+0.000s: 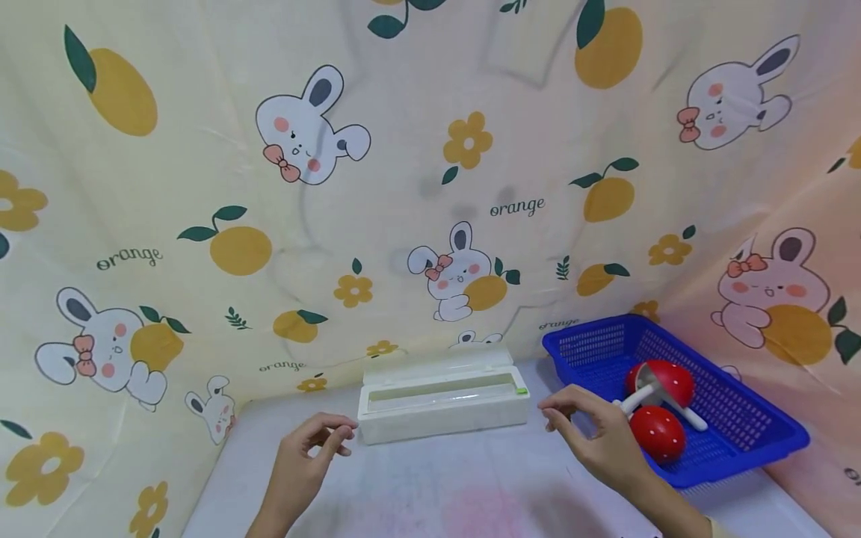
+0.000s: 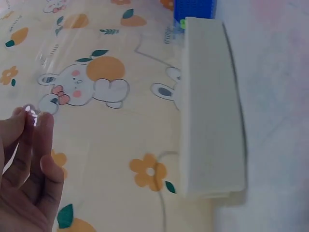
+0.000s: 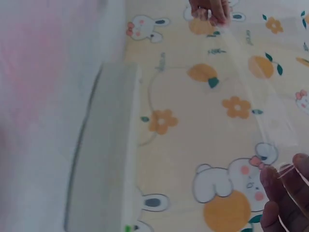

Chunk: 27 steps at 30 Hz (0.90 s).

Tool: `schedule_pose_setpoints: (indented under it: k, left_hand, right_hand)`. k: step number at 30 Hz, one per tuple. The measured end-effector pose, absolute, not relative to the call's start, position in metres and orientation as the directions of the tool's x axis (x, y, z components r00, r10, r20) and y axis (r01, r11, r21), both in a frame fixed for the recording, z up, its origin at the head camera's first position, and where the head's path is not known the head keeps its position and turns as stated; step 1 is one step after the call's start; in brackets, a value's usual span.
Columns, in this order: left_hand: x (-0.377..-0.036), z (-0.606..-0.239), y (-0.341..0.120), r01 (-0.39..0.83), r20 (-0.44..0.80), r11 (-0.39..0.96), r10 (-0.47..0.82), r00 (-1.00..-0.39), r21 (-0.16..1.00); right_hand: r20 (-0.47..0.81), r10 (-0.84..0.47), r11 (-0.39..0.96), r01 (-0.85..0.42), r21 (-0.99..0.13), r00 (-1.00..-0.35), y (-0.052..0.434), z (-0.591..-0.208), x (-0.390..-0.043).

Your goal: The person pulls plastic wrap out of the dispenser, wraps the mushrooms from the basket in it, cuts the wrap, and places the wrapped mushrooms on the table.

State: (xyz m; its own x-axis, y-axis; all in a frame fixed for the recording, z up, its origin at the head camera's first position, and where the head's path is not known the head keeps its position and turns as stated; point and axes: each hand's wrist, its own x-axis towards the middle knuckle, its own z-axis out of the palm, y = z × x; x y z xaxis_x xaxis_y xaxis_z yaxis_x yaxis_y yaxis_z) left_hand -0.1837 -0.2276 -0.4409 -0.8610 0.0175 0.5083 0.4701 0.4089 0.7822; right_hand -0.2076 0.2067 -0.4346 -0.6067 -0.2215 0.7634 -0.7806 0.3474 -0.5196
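Observation:
A white film dispenser box (image 1: 440,396) lies on the table with its lid open. A sheet of clear plastic film (image 2: 53,53) stretches from the box toward me; it hardly shows in the head view. My left hand (image 1: 341,432) pinches the film's left corner (image 2: 32,115) between thumb and fingers, just left of the box. My right hand (image 1: 550,415) pinches the film's other corner (image 3: 284,170), just right of the box. In the right wrist view the left hand (image 3: 210,10) shows at the far end of the film (image 3: 270,116).
A blue plastic basket (image 1: 753,441) stands at the right and holds two red spotted mushroom toys (image 1: 658,433) with white stems. A bunny-and-orange printed cloth (image 1: 430,187) hangs behind and at both sides. The pale tabletop (image 1: 437,486) lies in front.

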Motion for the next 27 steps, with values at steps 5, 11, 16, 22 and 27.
schedule_pose_setpoints:
  k: [5,11,16,22,27]
  left_hand:
    - [-0.176,-0.457,-0.23,0.46,0.481,0.416,0.06,-0.875,0.785]
    - [-0.173,-0.487,-0.235,0.558,0.507,0.388,0.234,-0.83,0.734]
    - [-0.17,-0.513,-0.236,0.627,0.517,0.333,0.364,-0.774,0.704]
    - [-0.169,-0.541,-0.238,0.519,0.295,0.35,0.527,-0.798,0.78]
    - [-0.184,-0.587,-0.245,0.644,0.324,0.371,0.634,-0.702,0.669]
  right_hand:
    - [0.788,-0.257,0.279,-0.824,-0.493,-0.559,0.208,-0.454,-0.201]
    - [0.747,-0.279,0.308,-0.793,-0.525,-0.603,0.21,-0.478,-0.191]
    - [0.688,-0.314,0.355,-0.753,-0.554,-0.654,0.219,-0.501,-0.183]
    - [0.531,-0.453,0.362,-0.692,-0.625,-0.716,0.233,-0.52,-0.177]
    - [0.469,-0.576,0.32,-0.713,-0.624,-0.669,0.245,-0.54,-0.183]
